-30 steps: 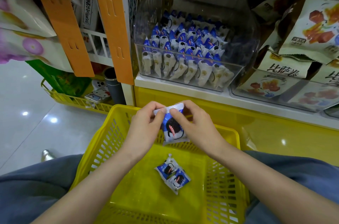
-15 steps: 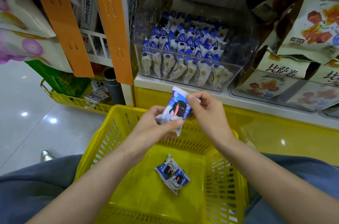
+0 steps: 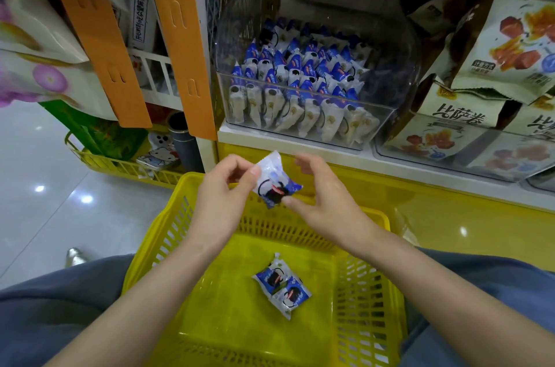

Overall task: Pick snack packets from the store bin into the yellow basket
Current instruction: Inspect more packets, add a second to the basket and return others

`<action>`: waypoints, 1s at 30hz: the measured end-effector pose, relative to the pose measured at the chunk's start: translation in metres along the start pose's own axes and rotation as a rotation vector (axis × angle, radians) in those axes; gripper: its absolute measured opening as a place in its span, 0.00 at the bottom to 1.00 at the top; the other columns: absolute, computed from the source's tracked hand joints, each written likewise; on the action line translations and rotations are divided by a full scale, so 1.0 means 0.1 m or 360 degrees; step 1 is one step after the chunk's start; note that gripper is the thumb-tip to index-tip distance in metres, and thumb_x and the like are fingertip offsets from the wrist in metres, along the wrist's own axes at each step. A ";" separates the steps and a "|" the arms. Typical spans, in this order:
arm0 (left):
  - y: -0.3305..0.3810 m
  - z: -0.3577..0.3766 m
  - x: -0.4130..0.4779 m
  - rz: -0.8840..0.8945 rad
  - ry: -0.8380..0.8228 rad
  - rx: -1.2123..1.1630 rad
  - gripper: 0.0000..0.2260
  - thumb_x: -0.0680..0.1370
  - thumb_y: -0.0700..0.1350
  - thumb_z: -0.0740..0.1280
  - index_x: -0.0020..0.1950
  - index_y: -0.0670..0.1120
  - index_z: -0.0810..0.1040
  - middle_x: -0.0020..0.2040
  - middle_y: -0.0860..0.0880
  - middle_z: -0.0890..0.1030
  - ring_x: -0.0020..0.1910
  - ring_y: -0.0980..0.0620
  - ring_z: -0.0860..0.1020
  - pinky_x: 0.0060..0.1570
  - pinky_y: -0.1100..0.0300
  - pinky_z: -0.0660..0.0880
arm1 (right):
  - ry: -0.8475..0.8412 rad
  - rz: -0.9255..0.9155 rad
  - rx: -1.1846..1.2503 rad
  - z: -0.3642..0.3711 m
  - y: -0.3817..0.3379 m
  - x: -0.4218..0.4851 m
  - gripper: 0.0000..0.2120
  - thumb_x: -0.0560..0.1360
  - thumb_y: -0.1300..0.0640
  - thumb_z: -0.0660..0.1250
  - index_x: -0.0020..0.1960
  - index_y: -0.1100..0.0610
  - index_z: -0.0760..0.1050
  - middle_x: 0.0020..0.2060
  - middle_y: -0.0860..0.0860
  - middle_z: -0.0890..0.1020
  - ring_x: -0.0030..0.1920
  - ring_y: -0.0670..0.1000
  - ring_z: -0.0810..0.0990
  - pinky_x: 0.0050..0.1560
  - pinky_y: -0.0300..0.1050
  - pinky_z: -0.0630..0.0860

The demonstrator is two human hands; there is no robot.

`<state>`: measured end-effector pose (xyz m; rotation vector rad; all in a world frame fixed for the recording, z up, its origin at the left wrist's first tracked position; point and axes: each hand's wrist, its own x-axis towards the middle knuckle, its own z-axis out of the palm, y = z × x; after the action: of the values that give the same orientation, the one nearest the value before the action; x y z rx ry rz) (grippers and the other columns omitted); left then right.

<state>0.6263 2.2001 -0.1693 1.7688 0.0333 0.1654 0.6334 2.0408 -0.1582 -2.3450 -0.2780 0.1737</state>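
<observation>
The left hand [image 3: 222, 198] pinches a snack packet [image 3: 274, 183] by its upper sealed edge between thumb and fingertips, holding it over the yellow basket [image 3: 177, 225], likely to drop it beside the two packets [image 3: 282, 285] on the basket floor. The right hand [image 3: 324, 195] grasps nothing. Its fingers curl loosely clear of the packet, and only the thumb meets its lower corner. Behind, the clear store bin [image 3: 390, 72] sits well stocked on the shelf.
</observation>
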 end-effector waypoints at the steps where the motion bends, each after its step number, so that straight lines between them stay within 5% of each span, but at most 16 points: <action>1: 0.01 0.01 -0.02 0.0095 -0.0062 0.0118 0.09 0.77 0.41 0.65 0.37 0.50 0.74 0.33 0.57 0.77 0.36 0.61 0.74 0.39 0.69 0.70 | 0.0044 -0.0123 0.0035 0.01 -0.02 -0.02 0.26 0.73 0.54 0.69 0.69 0.53 0.64 0.62 0.46 0.72 0.64 0.44 0.69 0.63 0.36 0.65; 5: -0.01 0.07 -0.08 0.0199 -0.0214 0.0220 0.09 0.76 0.42 0.65 0.37 0.52 0.75 0.33 0.58 0.77 0.35 0.62 0.73 0.36 0.69 0.68 | 0.0200 -0.0298 0.0135 0.00 -0.07 -0.05 0.06 0.75 0.52 0.66 0.51 0.52 0.77 0.45 0.44 0.80 0.46 0.41 0.77 0.49 0.40 0.75; 8: -0.03 0.08 -0.05 0.0069 -0.0257 0.0088 0.10 0.76 0.42 0.65 0.36 0.52 0.75 0.31 0.57 0.76 0.35 0.57 0.73 0.37 0.60 0.70 | 0.0295 -0.0427 -0.0125 -0.04 -0.09 -0.07 0.06 0.75 0.52 0.65 0.47 0.53 0.77 0.41 0.44 0.79 0.42 0.43 0.77 0.42 0.45 0.75; 12: 0.01 0.08 -0.03 -0.0078 -0.0317 -0.0120 0.09 0.76 0.41 0.65 0.37 0.50 0.75 0.32 0.56 0.77 0.35 0.60 0.75 0.36 0.66 0.73 | 0.0402 -0.0662 -0.0450 -0.07 -0.08 -0.09 0.06 0.75 0.53 0.66 0.46 0.54 0.78 0.39 0.46 0.79 0.40 0.45 0.77 0.38 0.44 0.76; 15: 0.04 0.10 -0.04 -0.0183 -0.0379 -0.0215 0.01 0.76 0.42 0.65 0.46 0.47 0.74 0.42 0.51 0.79 0.41 0.57 0.78 0.42 0.63 0.75 | 0.0436 -0.0459 -0.0141 -0.06 -0.08 -0.08 0.03 0.75 0.54 0.66 0.45 0.52 0.78 0.39 0.44 0.80 0.41 0.42 0.77 0.39 0.35 0.74; 19: 0.06 0.13 -0.06 -0.0328 -0.0461 -0.0225 0.13 0.73 0.43 0.69 0.56 0.43 0.73 0.50 0.44 0.81 0.47 0.50 0.81 0.48 0.56 0.77 | 0.0471 0.0024 0.0590 -0.09 -0.07 0.00 0.07 0.75 0.57 0.66 0.40 0.48 0.75 0.37 0.48 0.82 0.38 0.45 0.80 0.37 0.37 0.77; 22: 0.06 0.12 -0.06 -0.0383 -0.0391 -0.0370 0.13 0.74 0.46 0.68 0.57 0.45 0.74 0.49 0.46 0.83 0.46 0.53 0.82 0.43 0.63 0.79 | 0.0246 0.0203 0.1195 -0.12 -0.10 0.02 0.03 0.77 0.59 0.63 0.46 0.53 0.75 0.42 0.53 0.82 0.38 0.41 0.81 0.36 0.35 0.78; 26: 0.05 0.10 -0.04 -0.0539 -0.0241 -0.0672 0.11 0.76 0.47 0.64 0.57 0.46 0.74 0.42 0.51 0.84 0.41 0.56 0.82 0.37 0.67 0.76 | -0.0015 0.0041 0.0958 -0.03 -0.09 -0.03 0.08 0.75 0.60 0.66 0.51 0.50 0.74 0.48 0.47 0.81 0.48 0.45 0.80 0.50 0.37 0.78; 30: 0.05 0.11 -0.05 -0.0506 -0.0226 -0.0545 0.12 0.76 0.46 0.65 0.59 0.48 0.73 0.48 0.48 0.82 0.43 0.58 0.82 0.39 0.67 0.76 | 0.0044 0.0023 0.0963 -0.01 -0.10 -0.06 0.11 0.74 0.64 0.67 0.49 0.50 0.75 0.45 0.44 0.81 0.43 0.40 0.80 0.45 0.33 0.76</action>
<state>0.6225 2.1875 -0.1671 1.4081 0.1728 -0.1765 0.6263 2.0454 -0.1497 -1.7481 -0.1640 0.2000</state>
